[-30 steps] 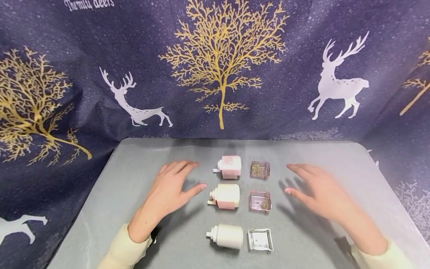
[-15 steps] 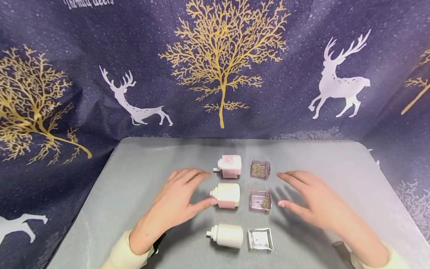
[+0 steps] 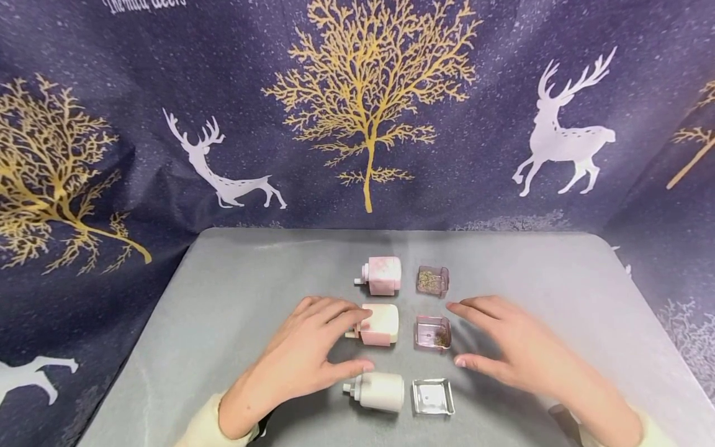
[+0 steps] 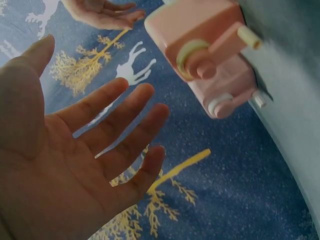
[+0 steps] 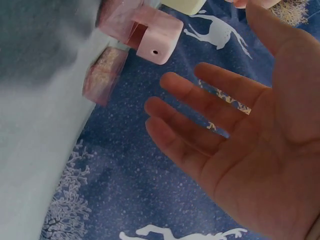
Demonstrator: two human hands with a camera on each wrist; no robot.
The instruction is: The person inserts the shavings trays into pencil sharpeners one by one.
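Three crank pencil sharpeners lie in a column in the head view: a pink one (image 3: 384, 275) at the back, a cream-and-pink one (image 3: 381, 326) in the middle, a white one (image 3: 382, 392) in front. My left hand (image 3: 310, 347) spreads over the middle sharpener's crank side, its thumb near the white sharpener; the left wrist view shows that pink crank (image 4: 225, 45). My right hand (image 3: 514, 347) hovers, fingers extended and holding nothing, right of the shavings trays: a back one (image 3: 432, 281), a middle one (image 3: 427, 335) and a transparent front one (image 3: 433, 397).
A grey table (image 3: 234, 273) bears everything, its back edge meeting a dark blue curtain (image 3: 234, 68) with deer and golden trees. Shavings fill the back tray and gather in one corner of the middle tray.
Both hands have moved inward and toward the front of the table, the left from beside the sharpeners to over the middle one. The sharpeners and trays stay in place.
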